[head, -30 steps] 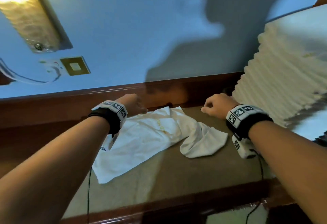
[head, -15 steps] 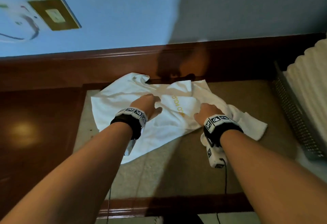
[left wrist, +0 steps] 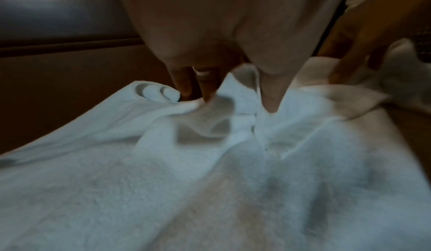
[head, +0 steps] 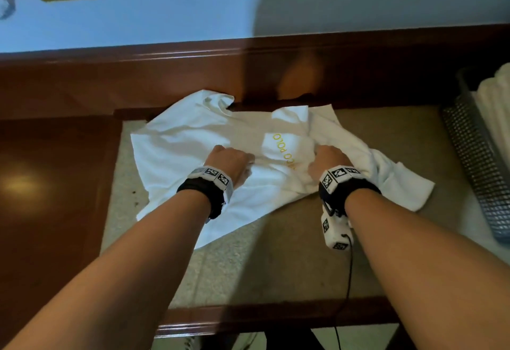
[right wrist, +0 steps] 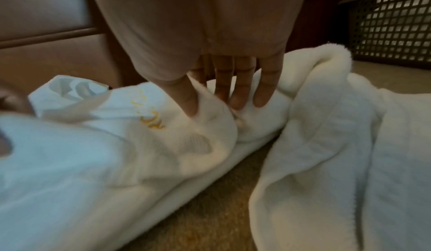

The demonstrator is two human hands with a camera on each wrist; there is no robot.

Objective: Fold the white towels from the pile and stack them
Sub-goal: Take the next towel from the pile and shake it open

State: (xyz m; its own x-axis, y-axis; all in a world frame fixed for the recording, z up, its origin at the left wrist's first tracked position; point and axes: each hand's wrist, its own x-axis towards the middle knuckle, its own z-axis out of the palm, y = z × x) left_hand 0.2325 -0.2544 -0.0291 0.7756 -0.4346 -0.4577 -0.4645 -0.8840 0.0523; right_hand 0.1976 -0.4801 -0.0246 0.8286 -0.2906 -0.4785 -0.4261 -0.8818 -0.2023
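On a beige table top [head: 248, 267] against a wood-panelled wall a rumpled white towel [head: 176, 151] is lying — the left hand [head: 229, 163] and right hand [head: 328, 160] are each pinching its cloth, apparently spreading it; next, flattening before the first fold.

In the head view the fingertips of the left hand [head: 230, 163] and the right hand [head: 327, 163] were hidden behind their own knuckles; the gold lettering [head: 285, 151] on the white towel [head: 176, 145] ran under a fold near the right hand and read only in part; the mesh basket [head: 477, 162] and the stacked towels [head: 496, 93] in it were cut off by the right edge; the left wrist view was blurred across the cloth.
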